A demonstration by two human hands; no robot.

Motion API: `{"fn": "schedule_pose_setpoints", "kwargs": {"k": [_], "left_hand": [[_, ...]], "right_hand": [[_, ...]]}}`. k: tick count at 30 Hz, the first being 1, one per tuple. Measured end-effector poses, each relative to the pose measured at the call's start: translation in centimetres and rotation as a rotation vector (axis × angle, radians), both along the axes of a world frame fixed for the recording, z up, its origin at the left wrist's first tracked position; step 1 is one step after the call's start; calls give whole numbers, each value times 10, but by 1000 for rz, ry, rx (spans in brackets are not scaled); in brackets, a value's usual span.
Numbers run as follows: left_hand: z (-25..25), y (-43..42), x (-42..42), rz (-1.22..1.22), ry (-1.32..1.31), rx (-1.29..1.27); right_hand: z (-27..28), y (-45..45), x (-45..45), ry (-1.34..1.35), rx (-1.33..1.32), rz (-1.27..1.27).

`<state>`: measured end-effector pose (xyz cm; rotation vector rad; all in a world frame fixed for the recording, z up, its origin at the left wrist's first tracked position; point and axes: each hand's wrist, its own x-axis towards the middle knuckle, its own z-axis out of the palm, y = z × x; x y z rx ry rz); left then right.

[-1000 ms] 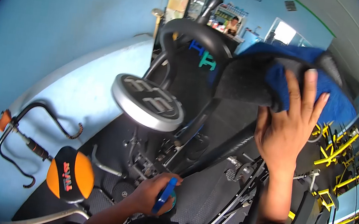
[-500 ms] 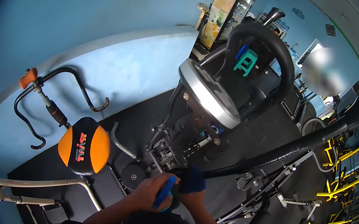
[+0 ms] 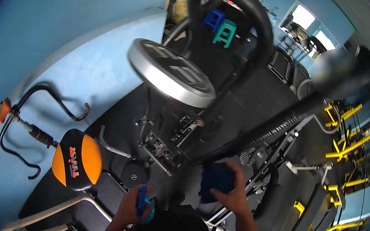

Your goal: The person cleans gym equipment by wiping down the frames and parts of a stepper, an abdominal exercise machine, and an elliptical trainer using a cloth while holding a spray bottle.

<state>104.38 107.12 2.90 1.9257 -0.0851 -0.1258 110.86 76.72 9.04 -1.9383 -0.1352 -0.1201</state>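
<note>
Low in the view, my left hand [image 3: 132, 206] is closed round a spray bottle, of which a blue trigger [image 3: 141, 201] and a teal part [image 3: 149, 211] show. To its right, my right hand [image 3: 234, 192] grips a bunched dark blue cloth [image 3: 216, 182], thumb on its lower side. The cloth is just below the lower end of a long black padded bar [image 3: 262, 132]. Ahead stands an exercise machine with a round silver-rimmed console [image 3: 171, 76] and a thick black looped handlebar [image 3: 264, 28].
An orange and black seat [image 3: 77, 160] and curved handlebars [image 3: 48, 90] are at the left by a low blue wall [image 3: 88, 65]. Blue [image 3: 214, 20] and green [image 3: 225, 33] stools stand farther back. Yellow-framed equipment [image 3: 343, 153] lines the right side.
The view has swung about. My right hand, open on a blue cloth at the upper right a second ago, has come down low with the cloth bunched in it. My left hand still holds the bottle.
</note>
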Motion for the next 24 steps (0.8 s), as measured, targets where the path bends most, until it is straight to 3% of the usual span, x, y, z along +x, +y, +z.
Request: {"fn": "schedule_pose_setpoints", "kwargs": {"k": [2, 4, 6, 9, 11, 12, 13, 14, 16, 17, 19, 21, 23, 24], "left_hand": [[-3, -10, 12, -35, -52, -12], [-12, -20, 21, -101, -43, 5], [-16, -36, 32, -207, -60, 16], [-9, -55, 47, -251, 0, -37], [-16, -66, 55, -171, -588, 348], [-24, -76, 59, -148, -496, 111], [-36, -81, 66, -170, -511, 110], [-52, -81, 72, -245, -490, 170], [-90, -76, 75, -377, -427, 286], [-106, -77, 75, -436, -394, 341], [-124, -97, 76, -528, -337, 448], [-98, -127, 85, -481, -364, 398], [-37, -147, 77, -414, -373, 324], [-4, -152, 70, -363, -375, 287]], "right_hand": [[16, -6, 7, -143, 6, -74], [15, -8, 14, -32, -369, -246], [-11, -23, 11, 303, -704, -201], [-46, -45, -15, 421, -457, -268], [-64, -55, -35, 393, -296, -351], [-71, -65, -45, 414, -51, -362], [-78, -74, -52, 427, 189, -364], [-87, -81, -57, 419, 193, -380], [-98, -98, -69, 595, 491, -453], [-69, -102, -70, 682, 430, -484], [-93, -115, -69, 756, 375, -505], [-99, -124, -59, 627, 381, -434], [-72, -123, -48, 807, 406, -61], [-70, -121, -39, 827, 282, 92]]}}
